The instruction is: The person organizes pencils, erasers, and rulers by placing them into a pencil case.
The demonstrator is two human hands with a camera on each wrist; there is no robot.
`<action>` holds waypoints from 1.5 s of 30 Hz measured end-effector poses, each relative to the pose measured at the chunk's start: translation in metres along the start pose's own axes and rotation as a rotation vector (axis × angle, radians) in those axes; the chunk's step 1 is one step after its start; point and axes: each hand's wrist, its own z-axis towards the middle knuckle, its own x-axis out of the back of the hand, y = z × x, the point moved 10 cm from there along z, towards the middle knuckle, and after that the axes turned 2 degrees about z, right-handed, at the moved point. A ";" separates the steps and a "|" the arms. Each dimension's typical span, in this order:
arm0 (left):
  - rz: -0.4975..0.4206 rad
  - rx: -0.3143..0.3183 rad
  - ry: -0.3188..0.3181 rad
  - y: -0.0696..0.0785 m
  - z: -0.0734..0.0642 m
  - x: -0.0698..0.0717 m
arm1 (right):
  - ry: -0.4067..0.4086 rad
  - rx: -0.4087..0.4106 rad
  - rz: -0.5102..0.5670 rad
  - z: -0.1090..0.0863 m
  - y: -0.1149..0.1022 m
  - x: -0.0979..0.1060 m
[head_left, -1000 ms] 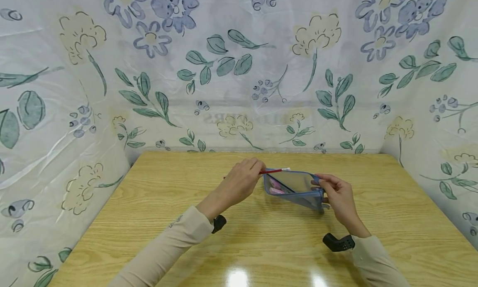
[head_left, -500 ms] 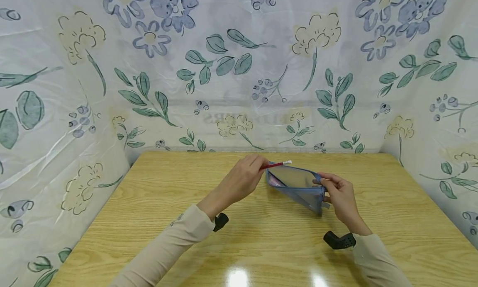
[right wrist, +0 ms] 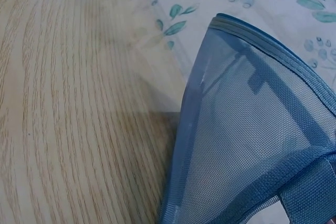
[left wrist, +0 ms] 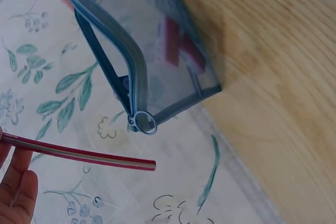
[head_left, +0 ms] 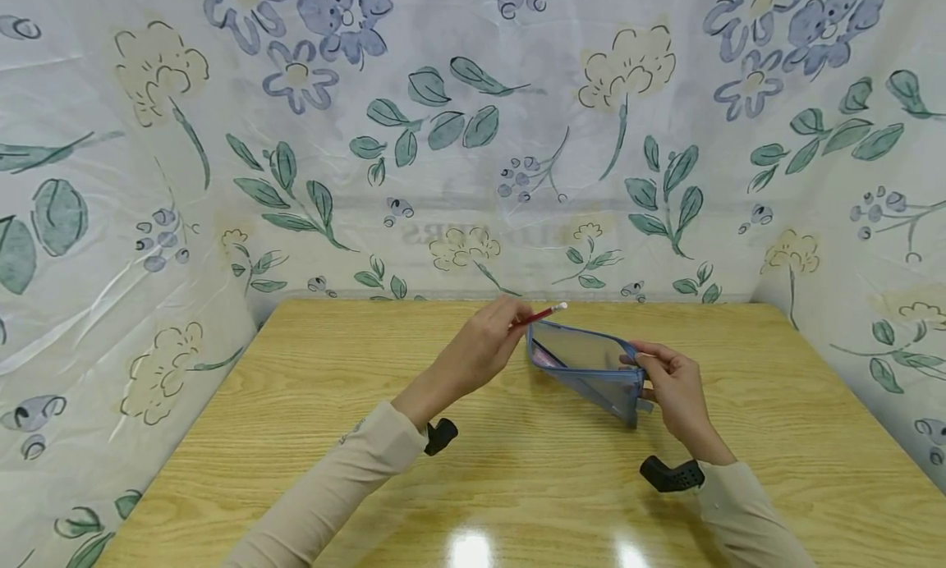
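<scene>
My left hand (head_left: 484, 342) pinches a red pencil (head_left: 542, 314), its white eraser end pointing right, just above the far left corner of a blue mesh zip pouch (head_left: 584, 371). The pouch's mouth gapes. My right hand (head_left: 678, 391) grips its right end, thumb near the zip edge, some fingers hidden behind the mesh. Pink items (left wrist: 181, 51) lie inside, seen through the mesh in the left wrist view. In that view a zip pull ring (left wrist: 145, 123) hangs at the near corner and the pencil stays apart from the pouch. The right wrist view shows the pouch's mesh side (right wrist: 247, 114).
A light wood table (head_left: 332, 371) lies under both hands. Floral sheeting (head_left: 473, 141) hangs behind the table and along both sides. Black wrist-worn camera mounts (head_left: 668, 474) project from beneath the sleeves.
My left hand has risen and moved slightly away with the pencil, whose eraser end now tilts higher. The pouch's left end has lifted a little, and the pink items show less. The right hand is nearly still.
</scene>
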 end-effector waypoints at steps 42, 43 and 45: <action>-0.125 -0.114 0.069 0.012 0.004 -0.014 | -0.035 0.025 0.039 -0.001 -0.002 -0.003; -0.129 -0.112 0.063 0.012 0.004 -0.015 | -0.036 0.028 0.038 -0.001 -0.002 -0.003; -0.133 -0.114 0.055 0.012 0.003 -0.018 | -0.040 0.035 0.040 -0.001 -0.002 -0.003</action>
